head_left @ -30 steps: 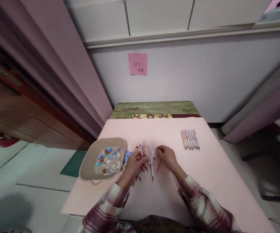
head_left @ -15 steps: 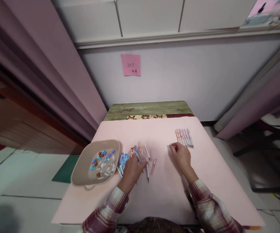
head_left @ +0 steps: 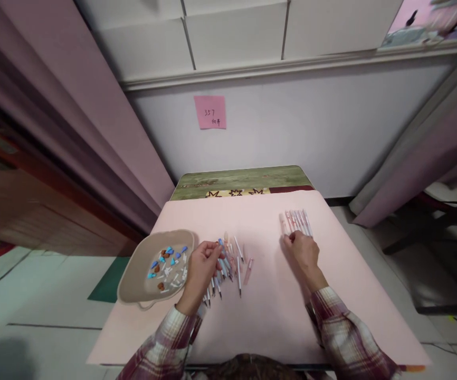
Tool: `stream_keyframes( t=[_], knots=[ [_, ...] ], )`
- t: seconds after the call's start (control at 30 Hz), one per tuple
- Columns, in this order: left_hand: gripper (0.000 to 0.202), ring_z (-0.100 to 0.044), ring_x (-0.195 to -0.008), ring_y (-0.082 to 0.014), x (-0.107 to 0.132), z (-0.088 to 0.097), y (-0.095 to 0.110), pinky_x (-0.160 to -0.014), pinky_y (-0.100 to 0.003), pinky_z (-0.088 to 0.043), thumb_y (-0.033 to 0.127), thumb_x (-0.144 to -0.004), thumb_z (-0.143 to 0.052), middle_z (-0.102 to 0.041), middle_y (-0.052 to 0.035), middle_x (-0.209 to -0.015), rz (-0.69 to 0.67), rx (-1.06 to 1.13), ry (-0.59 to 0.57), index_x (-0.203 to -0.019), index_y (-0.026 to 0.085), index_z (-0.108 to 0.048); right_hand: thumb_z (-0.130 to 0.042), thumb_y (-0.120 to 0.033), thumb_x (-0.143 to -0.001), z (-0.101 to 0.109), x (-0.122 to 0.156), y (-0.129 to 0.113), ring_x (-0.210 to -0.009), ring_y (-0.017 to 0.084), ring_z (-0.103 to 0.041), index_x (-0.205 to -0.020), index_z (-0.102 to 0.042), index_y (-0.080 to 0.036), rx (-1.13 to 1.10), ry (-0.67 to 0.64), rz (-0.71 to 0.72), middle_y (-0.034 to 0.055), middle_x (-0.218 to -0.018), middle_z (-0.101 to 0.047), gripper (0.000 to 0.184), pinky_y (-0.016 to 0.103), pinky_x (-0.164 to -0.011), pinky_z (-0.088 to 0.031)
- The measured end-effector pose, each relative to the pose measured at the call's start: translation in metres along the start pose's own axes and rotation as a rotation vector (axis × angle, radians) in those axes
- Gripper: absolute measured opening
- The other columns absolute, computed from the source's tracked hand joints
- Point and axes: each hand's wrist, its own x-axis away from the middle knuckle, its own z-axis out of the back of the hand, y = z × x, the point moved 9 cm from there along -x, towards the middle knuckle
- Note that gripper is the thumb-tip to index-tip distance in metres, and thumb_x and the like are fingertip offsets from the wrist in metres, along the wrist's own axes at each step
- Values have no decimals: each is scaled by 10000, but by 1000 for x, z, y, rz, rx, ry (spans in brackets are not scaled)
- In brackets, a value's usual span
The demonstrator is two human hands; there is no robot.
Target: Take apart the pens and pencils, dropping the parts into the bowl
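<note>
A loose pile of slim pens and pen parts [head_left: 239, 274], white, blue and pinkish, lies on the pink table cover. My left hand [head_left: 201, 269] is over the left side of this pile, thumb and fingertips drawn together. What is in that pinch, if anything, I cannot make out. Toward the right stands a neat row of pens [head_left: 300, 220] laid side by side. My right hand [head_left: 304, 254] is closed at the near end of the row's leftmost pen [head_left: 283, 221], its fingertips on that pen.
A beige basin [head_left: 133, 274] sits at the table's left, holding small blue and brown pieces and short white sticks. The pink-covered table [head_left: 260, 327] meets a green patterned surface [head_left: 240, 178] at the back. A pink note [head_left: 210, 112] is on the wall.
My left hand has lifted and shifted left over the pile, uncovering more pen tips. My right hand has moved slightly right to the row, where a pen now shows at the left end.
</note>
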Motion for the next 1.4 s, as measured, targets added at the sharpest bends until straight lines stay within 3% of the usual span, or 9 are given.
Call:
stream_keyframes(
  t=[0.17, 0.27, 0.47, 0.67, 0.83, 0.97, 1.13, 1.3, 1.4],
  knots=[
    [443, -621, -550, -112, 1, -55, -9, -386, -180, -377, 382, -651, -768, -702, -105, -920, 179, 385, -204, -971, 135, -586, -605, -505, -779, -38, 66, -44, -551, 176, -637, -762, -605, -162, -903, -399, 42, 69, -690, -682, 343, 256, -482, -455],
    [380, -563, -489, -57, 8, -80, -14, -377, -147, -341, 337, -663, -779, -711, -113, -877, 198, 504, -293, -921, 106, -621, -699, -514, -715, -53, 102, -62, -489, 118, -581, -761, -592, -160, -1141, -589, 26, 21, -661, -649, 373, 214, -439, -421],
    [282, -489, -414, -25, 15, -83, -21, -324, -141, -257, 329, -692, -770, -712, -74, -800, 157, 543, -265, -787, 110, -621, -508, -656, -815, -83, 134, -70, -324, 44, -326, -809, -633, -137, -1323, -976, -142, -71, -464, -436, 534, 182, -330, -206],
    [280, -455, -382, -13, 13, -69, -20, -326, -143, -267, 339, -713, -754, -713, -58, -790, 85, 544, -145, -795, 117, -604, -817, -478, -610, -65, 112, -69, -497, 75, -503, -821, -599, -163, -1267, -602, -12, -37, -621, -570, 437, 174, -426, -351],
    [295, -523, -427, -37, 13, -70, -22, -348, -148, -300, 347, -703, -759, -721, -79, -840, 89, 541, -135, -812, 118, -608, -522, -661, -809, -79, 117, -77, -371, 60, -398, -820, -615, -141, -1293, -786, -72, -26, -542, -529, 529, 191, -359, -251],
    [299, -504, -424, -28, 9, -66, -23, -351, -143, -301, 342, -692, -766, -720, -72, -832, 84, 556, -87, -814, 119, -610, -760, -511, -678, -76, 103, -82, -439, 54, -434, -824, -577, -175, -1365, -725, -2, -56, -592, -530, 409, 173, -410, -300],
    [301, -524, -426, -40, 2, -61, -24, -358, -151, -323, 336, -686, -765, -722, -74, -827, 99, 525, -62, -818, 119, -604, -496, -664, -824, -90, 95, -92, -357, 57, -348, -757, -600, -155, -1251, -838, 89, -50, -487, -483, 523, 196, -365, -217],
    [310, -524, -443, -35, -1, -61, -29, -377, -143, -337, 331, -670, -774, -720, -69, -819, 99, 556, -31, -816, 120, -600, -742, -572, -671, -86, 85, -87, -421, 77, -466, -812, -531, -198, -1258, -718, 159, -69, -566, -537, 452, 191, -407, -316],
    [319, -544, -454, -42, -2, -63, -30, -385, -146, -346, 346, -681, -766, -721, -74, -839, 92, 558, -35, -829, 126, -588, -563, -662, -786, -91, 90, -86, -378, 73, -429, -847, -566, -185, -1219, -791, 134, -51, -548, -542, 481, 193, -372, -266]
  ],
)
